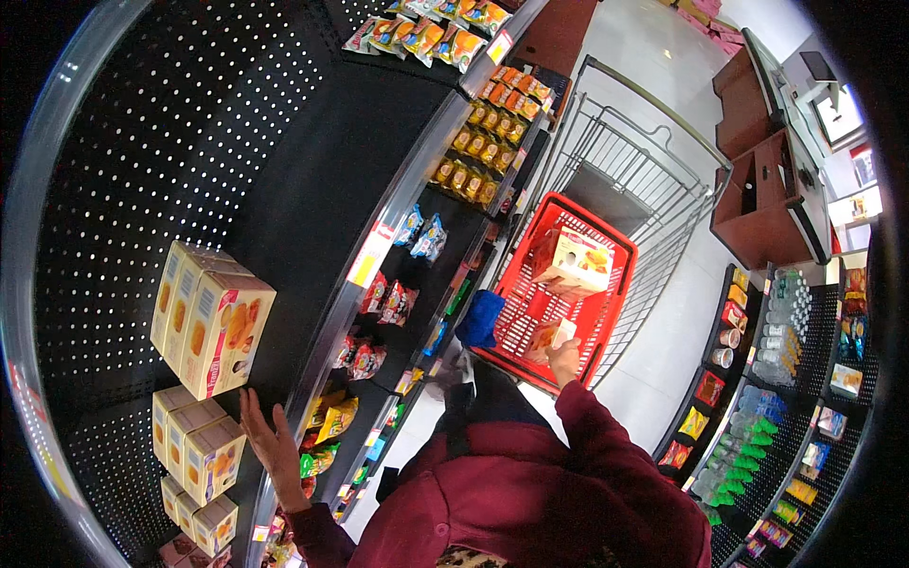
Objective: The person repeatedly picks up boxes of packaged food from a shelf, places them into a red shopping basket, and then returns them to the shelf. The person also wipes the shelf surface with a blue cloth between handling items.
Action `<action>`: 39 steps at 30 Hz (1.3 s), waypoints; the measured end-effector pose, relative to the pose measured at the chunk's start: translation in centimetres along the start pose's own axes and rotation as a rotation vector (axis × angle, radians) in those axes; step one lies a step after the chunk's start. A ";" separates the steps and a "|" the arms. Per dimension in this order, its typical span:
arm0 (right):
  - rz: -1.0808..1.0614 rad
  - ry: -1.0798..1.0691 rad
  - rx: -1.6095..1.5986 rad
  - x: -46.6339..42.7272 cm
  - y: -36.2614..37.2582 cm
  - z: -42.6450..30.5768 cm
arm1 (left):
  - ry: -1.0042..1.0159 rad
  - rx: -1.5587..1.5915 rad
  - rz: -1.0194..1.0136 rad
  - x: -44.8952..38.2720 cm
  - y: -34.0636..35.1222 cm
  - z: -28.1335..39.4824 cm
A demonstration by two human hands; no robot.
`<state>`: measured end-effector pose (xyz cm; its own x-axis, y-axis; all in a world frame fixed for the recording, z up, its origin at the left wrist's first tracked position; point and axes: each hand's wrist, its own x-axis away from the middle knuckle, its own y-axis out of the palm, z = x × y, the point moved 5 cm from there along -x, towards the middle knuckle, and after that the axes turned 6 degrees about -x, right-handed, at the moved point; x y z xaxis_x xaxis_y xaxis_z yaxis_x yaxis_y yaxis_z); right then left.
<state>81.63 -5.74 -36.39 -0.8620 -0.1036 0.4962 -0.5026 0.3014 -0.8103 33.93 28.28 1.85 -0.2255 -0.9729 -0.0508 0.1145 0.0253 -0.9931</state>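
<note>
My left hand point(268, 444) is raised at the black shelf, fingers spread and empty, beside the lower corner of the largest cream pastry boxes point(224, 334). Smaller cream boxes point(211, 454) stand in rows just left of it. My right hand point(564, 358) reaches into the red plastic basket point(625, 284) and holds a small cream box point(550, 337) near the basket's near end. A larger cream box point(581, 259) lies farther in. The basket rests on the metal shopping cart point(639, 135). A blue cloth-like item point(481, 319) hangs at the basket's left edge.
Lower shelves hold orange-wrapped snacks point(515, 92), gold-wrapped cakes point(465, 181) and red packets point(398, 302). A clear shelf edge point(405, 184) runs between my left hand and the cart. Brown wooden counters point(760, 206) and shelves of bottles point(753, 433) stand to the right.
</note>
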 end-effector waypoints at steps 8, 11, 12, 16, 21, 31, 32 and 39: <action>-0.092 -0.182 -0.711 -2.5 -9.8 -2.8 | -0.017 0.063 0.056 0.8 -0.4 -0.2; -0.315 -0.190 -0.823 -1.6 -14.9 -5.6 | 0.005 0.123 0.241 0.8 -1.2 0.1; -0.399 -0.228 -0.927 -0.6 -16.3 -6.7 | 0.035 0.140 0.293 0.7 -2.6 1.8; -0.725 -0.425 -1.093 9.0 -21.3 -17.2 | 0.025 0.511 0.127 2.4 -4.4 6.5; -0.955 -0.662 -1.075 19.5 -20.5 -27.6 | 0.196 1.015 -0.318 4.8 -2.0 10.3; -1.137 -1.211 -0.604 32.7 -16.8 -41.2 | -0.078 1.033 -0.013 4.8 -3.9 3.2; -1.094 -1.272 -0.616 33.0 -15.8 -42.1 | -0.109 0.966 0.052 4.2 -4.3 2.9; -0.952 -1.338 -0.705 34.2 -10.0 -46.1 | -0.133 0.874 0.307 1.2 -2.9 1.4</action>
<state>60.16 31.40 3.03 0.0383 -0.9811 -0.1898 -0.9986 -0.0443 0.0276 34.69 26.71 4.79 0.0420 -0.9720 -0.2313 0.8498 0.1565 -0.5033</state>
